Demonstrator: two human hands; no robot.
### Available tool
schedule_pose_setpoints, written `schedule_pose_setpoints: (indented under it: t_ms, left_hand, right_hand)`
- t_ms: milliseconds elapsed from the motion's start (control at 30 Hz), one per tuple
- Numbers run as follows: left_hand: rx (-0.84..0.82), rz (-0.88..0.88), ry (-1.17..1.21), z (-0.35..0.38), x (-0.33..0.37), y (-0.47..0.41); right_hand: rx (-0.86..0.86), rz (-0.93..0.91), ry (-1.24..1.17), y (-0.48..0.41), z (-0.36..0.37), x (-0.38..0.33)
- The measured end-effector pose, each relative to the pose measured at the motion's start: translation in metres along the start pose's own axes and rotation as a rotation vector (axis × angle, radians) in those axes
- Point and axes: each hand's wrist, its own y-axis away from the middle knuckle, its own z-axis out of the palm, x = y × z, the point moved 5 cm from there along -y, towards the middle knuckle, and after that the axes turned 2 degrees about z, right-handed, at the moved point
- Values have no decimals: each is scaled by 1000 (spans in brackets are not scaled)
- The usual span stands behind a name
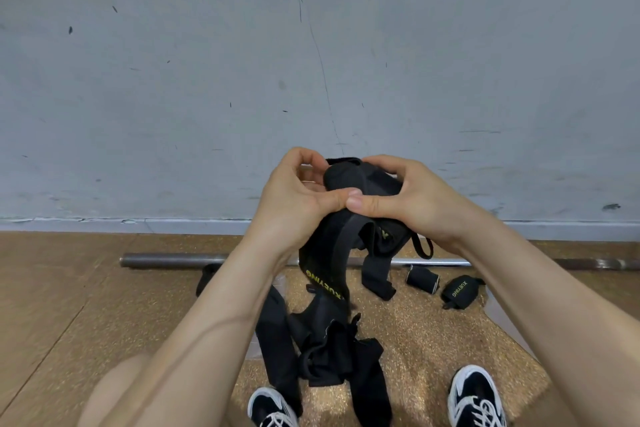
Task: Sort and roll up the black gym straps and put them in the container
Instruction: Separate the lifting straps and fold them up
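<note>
Both my hands hold one black gym strap (pixel 349 184) up in front of the grey wall, its top partly wound into a roll. My left hand (pixel 294 198) grips the roll from the left, and my right hand (pixel 412 198) grips it from the right, thumbs meeting below it. The strap's loose tail with yellow lettering (pixel 323 282) hangs down towards the floor. A tangled pile of black straps (pixel 322 350) lies on the floor between my shoes. Two rolled straps (pixel 422 279) (pixel 459 289) lie on the floor to the right. No container is clearly visible.
A metal bar (pixel 173 260) lies across the floor near the wall. Another dark strap (pixel 206 276) peeks out by my left forearm. A clear plastic sheet (pixel 498 315) lies on the cork mat at right. My two shoes (pixel 270 407) (pixel 474 395) are at the bottom.
</note>
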Motion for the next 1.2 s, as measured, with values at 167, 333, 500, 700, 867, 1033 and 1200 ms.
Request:
schedule_pose_setpoints:
  t_ms: [167,333,500,700,867,1033,1200]
  left_hand:
    - [-100,-254,30,4,-19,3]
    - [-229,-277,383,9,-12,3]
    - [-419,-214,269,-7,-12,0]
    - [-625,-154,135,-10,-24,2]
    - [-168,157,-178,-12,-14,-4]
    - [-406,-79,391,28,-1,7]
    - [-406,-170,715,23,0,6]
  right_hand:
    - [68,-33,-134,-1,-4,-2]
    - [142,-45,-235,1,-13,-3]
    - [311,-65,-429,3,-41,-8]
    - [162,18,-700,7,-40,-3]
    - [56,30,-757,3,-28,-1]
    - [-10,23,-685,1,-11,-1]
    - [-64,31,-749,1,-12,-3]
